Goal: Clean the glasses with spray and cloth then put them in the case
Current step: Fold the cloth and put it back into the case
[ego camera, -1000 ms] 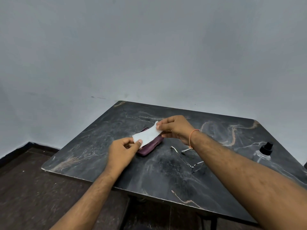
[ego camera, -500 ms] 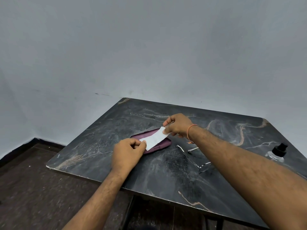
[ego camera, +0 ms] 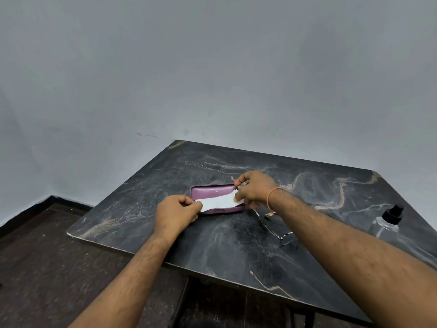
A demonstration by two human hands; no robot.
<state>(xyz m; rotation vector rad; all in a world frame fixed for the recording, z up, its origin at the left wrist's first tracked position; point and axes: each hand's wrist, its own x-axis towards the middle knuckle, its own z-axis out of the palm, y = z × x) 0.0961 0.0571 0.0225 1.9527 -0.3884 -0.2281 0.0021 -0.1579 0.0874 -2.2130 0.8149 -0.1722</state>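
Observation:
A purple glasses case lies on the dark marble table. A white cloth is stretched low over the case. My left hand pinches its left end. My right hand pinches its right end at the case's right side. Thin-rimmed glasses lie on the table just right of the case, partly hidden under my right forearm. A clear spray bottle with a black pump top stands at the table's right edge.
A plain grey wall rises behind the table. Dark floor lies to the left and in front, below the table's near edge.
Both hands have lowered the cloth toward the case. The case's top face shows more plainly now. The camera has shifted slightly; glasses and bottle stay put.

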